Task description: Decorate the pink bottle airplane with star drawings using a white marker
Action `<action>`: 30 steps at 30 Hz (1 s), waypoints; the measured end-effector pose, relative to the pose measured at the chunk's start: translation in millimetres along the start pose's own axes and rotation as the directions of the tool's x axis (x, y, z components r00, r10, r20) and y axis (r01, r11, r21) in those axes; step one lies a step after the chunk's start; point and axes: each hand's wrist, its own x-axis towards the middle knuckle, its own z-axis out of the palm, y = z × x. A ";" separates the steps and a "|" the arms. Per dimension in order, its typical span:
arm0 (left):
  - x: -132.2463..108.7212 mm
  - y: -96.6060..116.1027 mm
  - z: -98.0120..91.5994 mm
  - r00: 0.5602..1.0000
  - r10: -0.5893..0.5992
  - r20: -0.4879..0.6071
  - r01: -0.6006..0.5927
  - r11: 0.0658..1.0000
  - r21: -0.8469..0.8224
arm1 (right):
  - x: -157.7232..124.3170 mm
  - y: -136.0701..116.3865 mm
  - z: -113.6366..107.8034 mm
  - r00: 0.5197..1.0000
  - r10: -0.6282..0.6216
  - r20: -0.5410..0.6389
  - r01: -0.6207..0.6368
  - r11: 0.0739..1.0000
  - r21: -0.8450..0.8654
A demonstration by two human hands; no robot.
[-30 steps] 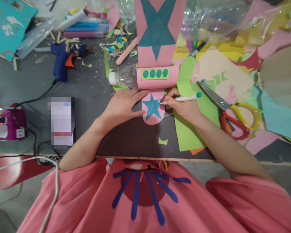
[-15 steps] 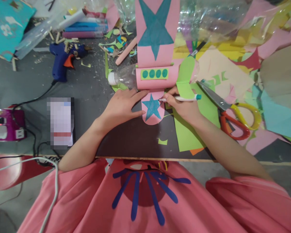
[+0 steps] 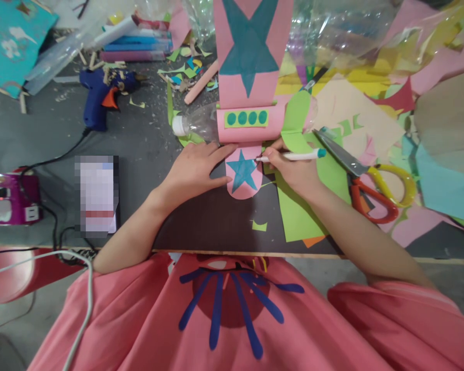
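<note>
My right hand (image 3: 292, 164) grips a white marker (image 3: 303, 155) with a teal end, its tip at the right point of a teal star (image 3: 242, 171). That star is on the rounded lower flap of a pink paper strip (image 3: 251, 138). My left hand (image 3: 201, 167) lies on the flap's left side, thumb and fingers spread. The strip wraps a clear plastic bottle (image 3: 203, 122) with a white cap (image 3: 178, 125). A green label (image 3: 246, 118) with several teal dots sits on the wrap, and a green paper leaf (image 3: 296, 112) at its right end. A larger teal star (image 3: 249, 46) fills the upper part.
Scissors (image 3: 355, 167) with red and yellow handles lie right of my right hand, by green paper (image 3: 301, 216). A blue glue gun (image 3: 96, 98), a phone (image 3: 97, 196) and a purple power socket box (image 3: 17, 198) are at left. Paper scraps (image 3: 355, 103) and markers (image 3: 139, 44) cover the back.
The marker's rear end has swung slightly to the right and up, with small movement of my right fingers. My left hand stays in place.
</note>
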 end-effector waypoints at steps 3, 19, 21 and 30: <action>0.6 1.5 -1.2 1.000 -0.007 0.012 0.007 1.000 -0.005 | 0.5 0.3 -0.6 0.999 -0.043 -0.001 0.043 0.998 -0.039; 0.3 0.2 0.2 1.000 -0.007 0.003 0.007 1.000 0.000 | 1.2 5.1 -1.4 0.994 -0.106 -0.038 0.104 0.994 -0.037; 0.1 1.0 -0.4 1.000 -0.011 0.006 0.011 1.000 0.003 | 1.6 5.9 -1.3 0.990 -0.130 -0.050 0.128 0.990 -0.057; 1.1 2.2 -2.9 0.999 -0.025 0.030 0.025 1.000 0.007 | -0.4 4.5 0.1 0.999 -0.038 0.001 0.038 0.999 0.001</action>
